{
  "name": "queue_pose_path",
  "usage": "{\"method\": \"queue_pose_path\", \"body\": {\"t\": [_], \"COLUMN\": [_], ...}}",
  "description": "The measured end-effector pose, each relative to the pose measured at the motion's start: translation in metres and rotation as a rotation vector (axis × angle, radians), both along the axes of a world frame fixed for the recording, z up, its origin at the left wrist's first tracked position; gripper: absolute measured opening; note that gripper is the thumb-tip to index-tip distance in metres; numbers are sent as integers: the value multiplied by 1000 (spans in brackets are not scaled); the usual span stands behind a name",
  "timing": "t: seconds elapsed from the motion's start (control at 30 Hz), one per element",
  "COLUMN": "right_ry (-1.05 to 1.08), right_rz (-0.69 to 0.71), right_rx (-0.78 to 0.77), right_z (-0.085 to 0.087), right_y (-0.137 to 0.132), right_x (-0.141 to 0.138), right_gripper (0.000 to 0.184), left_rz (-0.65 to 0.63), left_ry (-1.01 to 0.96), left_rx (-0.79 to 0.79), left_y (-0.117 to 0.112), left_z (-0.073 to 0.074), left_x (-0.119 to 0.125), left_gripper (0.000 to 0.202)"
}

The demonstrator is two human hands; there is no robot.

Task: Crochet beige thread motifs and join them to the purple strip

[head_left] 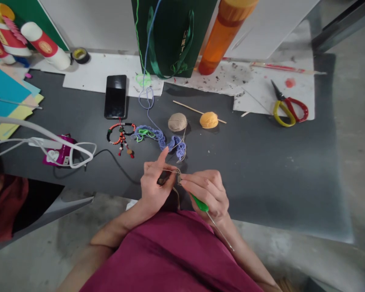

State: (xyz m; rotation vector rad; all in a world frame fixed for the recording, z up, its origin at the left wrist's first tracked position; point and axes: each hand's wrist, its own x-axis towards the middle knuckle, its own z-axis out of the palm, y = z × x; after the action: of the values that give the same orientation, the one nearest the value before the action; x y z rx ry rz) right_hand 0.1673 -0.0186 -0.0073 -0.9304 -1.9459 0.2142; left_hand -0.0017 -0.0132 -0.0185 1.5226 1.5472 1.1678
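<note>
Gripping the green crochet hook [200, 202] in my right fingers [200, 184], my left fingers [153, 165] pinch tan yarn [179, 175]; only few stitches seem made, and blue crochet [180, 147] lies beyond the fingers.

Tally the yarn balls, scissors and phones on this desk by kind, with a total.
Yarn balls: 2 (tan ball, orange ball)
Scissors: 1
Phones: 1
Total: 4
</note>
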Motion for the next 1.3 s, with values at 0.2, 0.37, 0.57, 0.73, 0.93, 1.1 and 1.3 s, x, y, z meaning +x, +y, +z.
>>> {"method": "queue_pose_path", "body": {"t": [0.2, 0.37, 0.57, 0.73, 0.93, 1.1, 1.3], "right_ry": [24, 4, 141, 277, 539, 570, 740], "right_rz": [-41, -63, -53, -59, -99, -190, -260], "right_rx": [29, 42, -23, -55, -256, -357, -542], "right_z": [-7, -11, -22, -29, -32, -35, -33], "right_y": [-2, -1, 2, -1, -6, -14, -13], "right_x": [-2, -3, -5, -10, -17, -15, -14], "right_gripper": [28, 29, 35, 36, 26, 20, 4], "left_rz": [48, 37, -56, -142, -128, -122, -153], "left_ry": [-93, -116, -444, -937, -1135, -1103, -1058], "left_rx": [-116, -78, -265, -635, -861, -826, -813], "left_y": [3, 2, 2, 12, 16, 17, 17], "left_z": [11, 9, 11, 12, 14, 12, 14], "left_x": [0, 0, 2, 0, -1, -2, -5], "left_gripper": [64, 62, 89, 101, 95, 90, 78]}}
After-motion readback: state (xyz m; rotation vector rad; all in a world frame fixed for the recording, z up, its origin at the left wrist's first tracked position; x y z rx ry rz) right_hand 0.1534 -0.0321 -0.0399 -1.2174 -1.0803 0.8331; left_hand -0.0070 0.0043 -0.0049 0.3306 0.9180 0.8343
